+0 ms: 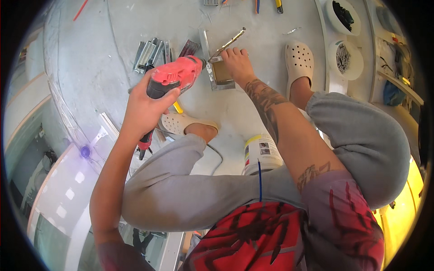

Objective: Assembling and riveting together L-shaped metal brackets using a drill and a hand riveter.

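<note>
My left hand (144, 101) is wrapped round the grip of a red and black power drill (178, 73). The drill's nose points right and meets or nearly meets the left side of a small metal frame (210, 77) on the floor. Over the frame's far right edge bend the fingers of my right hand (238, 67), closed on it; the thumb is hidden. A narrow metal strip (231, 39) sticks up at a slant from the frame's far side. Short metal profile pieces (153, 50) lie in a pile just left of the frame.
A white bucket (262, 151) stands between my legs. My beige clogs (300, 63) flank the work. At the right are a bowl of black pieces (354, 25) and a bowl of silver fasteners (357, 63). A grey cable (220, 156) curves across the floor; yellow-handled tools (279, 6) lie about.
</note>
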`<state>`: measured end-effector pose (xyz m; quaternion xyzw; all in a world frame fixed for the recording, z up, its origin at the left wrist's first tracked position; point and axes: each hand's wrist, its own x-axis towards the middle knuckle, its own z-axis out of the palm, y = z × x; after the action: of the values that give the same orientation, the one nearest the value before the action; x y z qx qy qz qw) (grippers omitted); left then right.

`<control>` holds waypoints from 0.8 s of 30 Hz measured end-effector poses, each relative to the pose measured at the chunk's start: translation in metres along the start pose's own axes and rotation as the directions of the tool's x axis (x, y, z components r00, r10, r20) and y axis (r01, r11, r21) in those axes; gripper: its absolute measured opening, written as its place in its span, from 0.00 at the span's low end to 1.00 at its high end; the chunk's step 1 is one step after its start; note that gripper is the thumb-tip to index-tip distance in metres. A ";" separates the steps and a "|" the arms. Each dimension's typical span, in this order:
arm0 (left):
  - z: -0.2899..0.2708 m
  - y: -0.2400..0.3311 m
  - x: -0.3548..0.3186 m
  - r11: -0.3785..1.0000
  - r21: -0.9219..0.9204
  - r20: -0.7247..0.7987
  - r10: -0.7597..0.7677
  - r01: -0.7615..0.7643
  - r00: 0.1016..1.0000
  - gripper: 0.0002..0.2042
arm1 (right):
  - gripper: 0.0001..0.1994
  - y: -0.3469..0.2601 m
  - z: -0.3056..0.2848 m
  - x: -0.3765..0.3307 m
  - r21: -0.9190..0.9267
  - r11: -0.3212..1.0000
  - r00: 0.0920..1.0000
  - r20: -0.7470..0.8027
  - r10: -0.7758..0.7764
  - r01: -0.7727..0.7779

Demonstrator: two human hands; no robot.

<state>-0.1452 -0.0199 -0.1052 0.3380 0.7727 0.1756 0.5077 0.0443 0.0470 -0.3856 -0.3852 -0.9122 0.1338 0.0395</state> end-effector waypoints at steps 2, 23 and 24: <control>0.001 -0.002 -0.002 0.999 0.047 -0.038 -0.025 0.027 0.999 0.23 | 0.11 -0.002 -0.001 0.000 0.029 1.000 1.000 -0.009 -0.006 0.006; 0.003 0.003 0.006 0.991 -0.029 -0.108 -0.131 0.129 0.985 0.22 | 0.14 -0.002 -0.001 -0.001 0.048 0.999 0.999 -0.031 -0.011 0.013; 0.005 0.002 0.006 0.992 -0.036 -0.118 -0.124 0.121 0.985 0.22 | 0.14 -0.003 -0.001 -0.001 0.044 0.999 1.000 -0.028 -0.006 0.007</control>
<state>-0.1415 -0.0147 -0.1095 0.2713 0.8187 0.1751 0.4748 0.0431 0.0442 -0.3839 -0.3833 -0.9096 0.1483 0.0611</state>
